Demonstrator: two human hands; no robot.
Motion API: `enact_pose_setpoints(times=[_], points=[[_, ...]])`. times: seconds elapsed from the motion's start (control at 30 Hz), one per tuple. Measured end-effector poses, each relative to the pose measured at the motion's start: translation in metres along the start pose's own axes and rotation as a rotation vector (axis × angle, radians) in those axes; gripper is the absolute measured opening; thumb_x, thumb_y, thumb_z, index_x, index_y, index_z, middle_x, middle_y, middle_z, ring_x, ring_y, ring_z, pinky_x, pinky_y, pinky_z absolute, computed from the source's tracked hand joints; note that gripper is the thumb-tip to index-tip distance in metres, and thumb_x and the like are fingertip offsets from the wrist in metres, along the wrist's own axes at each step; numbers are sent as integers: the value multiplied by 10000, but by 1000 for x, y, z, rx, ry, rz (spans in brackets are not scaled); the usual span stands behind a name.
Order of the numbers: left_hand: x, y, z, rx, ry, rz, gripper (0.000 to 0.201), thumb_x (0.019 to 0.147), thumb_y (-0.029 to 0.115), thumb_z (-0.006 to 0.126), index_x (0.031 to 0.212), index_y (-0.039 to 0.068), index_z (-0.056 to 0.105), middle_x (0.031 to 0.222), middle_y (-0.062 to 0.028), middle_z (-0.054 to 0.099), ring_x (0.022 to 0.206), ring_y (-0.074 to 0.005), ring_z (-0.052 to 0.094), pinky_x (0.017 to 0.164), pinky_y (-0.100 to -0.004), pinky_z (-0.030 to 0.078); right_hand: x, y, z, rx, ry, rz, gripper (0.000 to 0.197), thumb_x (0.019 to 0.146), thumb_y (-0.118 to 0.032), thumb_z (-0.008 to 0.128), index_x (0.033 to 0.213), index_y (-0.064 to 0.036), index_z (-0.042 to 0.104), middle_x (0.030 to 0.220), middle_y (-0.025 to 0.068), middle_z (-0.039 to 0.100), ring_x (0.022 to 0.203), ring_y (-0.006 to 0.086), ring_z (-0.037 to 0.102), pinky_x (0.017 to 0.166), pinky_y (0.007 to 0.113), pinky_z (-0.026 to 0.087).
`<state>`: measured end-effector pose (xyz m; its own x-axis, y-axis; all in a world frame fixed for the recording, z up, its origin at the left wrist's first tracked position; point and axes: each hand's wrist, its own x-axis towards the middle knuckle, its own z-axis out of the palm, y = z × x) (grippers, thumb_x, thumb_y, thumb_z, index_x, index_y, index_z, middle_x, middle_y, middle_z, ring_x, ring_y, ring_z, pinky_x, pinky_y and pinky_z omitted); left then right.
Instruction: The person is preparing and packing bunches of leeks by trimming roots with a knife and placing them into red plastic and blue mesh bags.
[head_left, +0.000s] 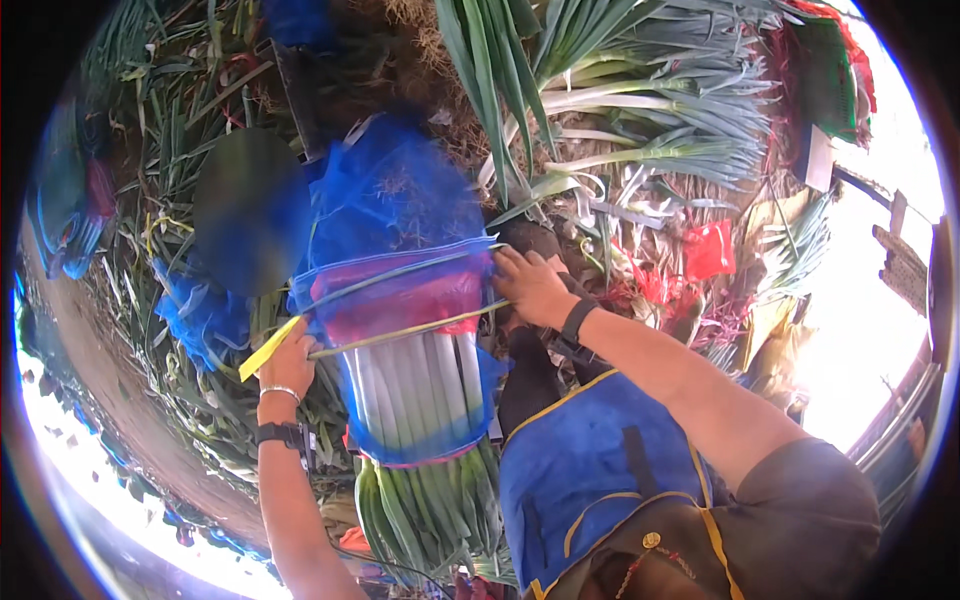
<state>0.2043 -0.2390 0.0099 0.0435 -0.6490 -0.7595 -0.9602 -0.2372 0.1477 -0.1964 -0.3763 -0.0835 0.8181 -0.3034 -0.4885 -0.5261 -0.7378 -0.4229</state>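
A bundle of leeks point(415, 395), with pale stems and green tops, lies before me inside a blue mesh bag point(395, 205). Across its middle shows a pink-red sheet point(400, 295) under the mesh. My left hand point(288, 362) is closed at the bag's left side on a thin yellow-green strap point(410, 330), whose flat yellow end point(268, 352) sticks out past the fingers. At the right side my right hand point(533, 288) grips the strap's other end against the bag's edge. Two lengths of strap run across the bundle between my hands.
More loose leeks point(650, 110) are heaped at the far right. Leaf scraps point(190, 110) cover the ground on the left, with another blue mesh piece point(200, 312) among them. A red plastic piece point(709, 250) lies right of my right hand. My blue apron point(600, 450) is close below.
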Motion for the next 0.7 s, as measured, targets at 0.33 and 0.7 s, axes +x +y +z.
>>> enact_pose_setpoints(times=[0.33,0.7], points=[[69,-11,25,112,-227,-163,265,750,46,607,1004,86,666,1311,-12,549,1124,-274,558,899,-391,499,42,5,69,26,-19,29,272,807,-222,539,1007,-113,688,1393,58,455,1326,186,340,837,366,402],[118,-26,59,206,-111,-2,216,790,75,576,995,97,639,1003,-122,659,886,-334,639,743,-420,537,83,31,114,421,-249,25,336,759,-153,571,1071,-65,657,1301,104,527,1206,262,494,862,403,494]])
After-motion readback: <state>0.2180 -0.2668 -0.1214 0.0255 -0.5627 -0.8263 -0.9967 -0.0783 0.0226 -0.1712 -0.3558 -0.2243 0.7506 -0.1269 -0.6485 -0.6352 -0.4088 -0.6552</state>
